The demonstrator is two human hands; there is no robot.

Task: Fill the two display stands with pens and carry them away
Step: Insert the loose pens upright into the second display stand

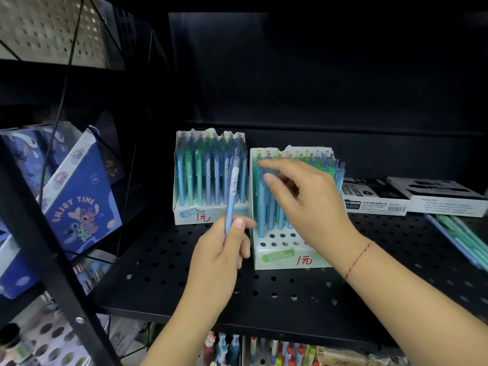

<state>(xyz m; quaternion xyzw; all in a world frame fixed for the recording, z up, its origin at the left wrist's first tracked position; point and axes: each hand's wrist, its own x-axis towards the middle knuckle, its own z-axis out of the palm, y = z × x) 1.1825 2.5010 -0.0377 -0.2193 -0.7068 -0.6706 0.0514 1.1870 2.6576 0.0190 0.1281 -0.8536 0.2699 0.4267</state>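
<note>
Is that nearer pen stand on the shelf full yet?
Not full. The nearer stand has pens only in its back rows; the front holes are empty. The left hand holds one more pen.

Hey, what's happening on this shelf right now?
A person is stocking two pen stands on a black shelf. The left hand holds a blue pen upright in front of the stands. The right hand reaches over the pens in the right stand; blur hides whether its fingers grip one. The left stand looks full, while the right stand has empty holes in its front rows. Loose pens lie at the shelf's right edge.
</note>
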